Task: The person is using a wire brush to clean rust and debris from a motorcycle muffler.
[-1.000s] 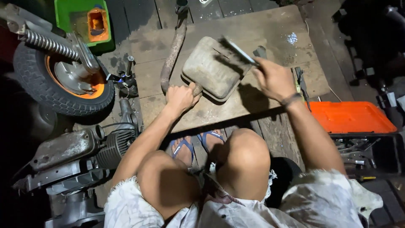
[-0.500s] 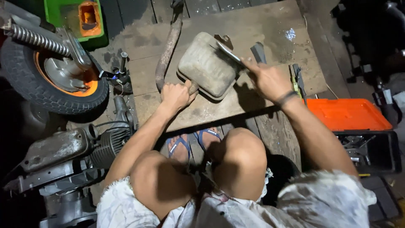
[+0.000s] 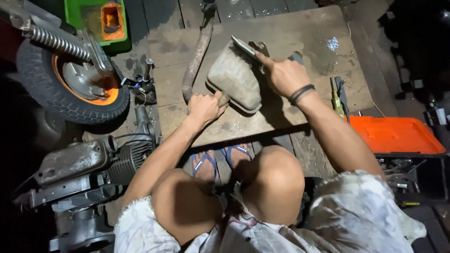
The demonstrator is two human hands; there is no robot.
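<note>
**Muffler on the wooden board, both hands engaged**

We record a flat wooden board lying on the plank floor. On it, near the middle and toward the near edge, rests a dusty grey muffler with a rusty curved pipe running from its near-left end toward the far edge of the board.

Left hand: fingers closed around the pipe where it joins the muffler, by the near edge of the board. Right hand: curled shut on a thin metal blade tool, index finger stretched along it, the tip laid on the muffler's upper far face. A dark band circles that wrist.

Containers, by place: a green box with an orange inner part sits beyond the board's far-left corner; a flat orange case lid lies off the board's right edge. We cannot tell whether either carries a label. A tyre with an orange rim and a grey engine stand to the left of the board.

Against the frame half a second earlier: the view sits slightly differently, both hands keep their holds, and the blade tip lies at much the same spot on the muffler.
</note>
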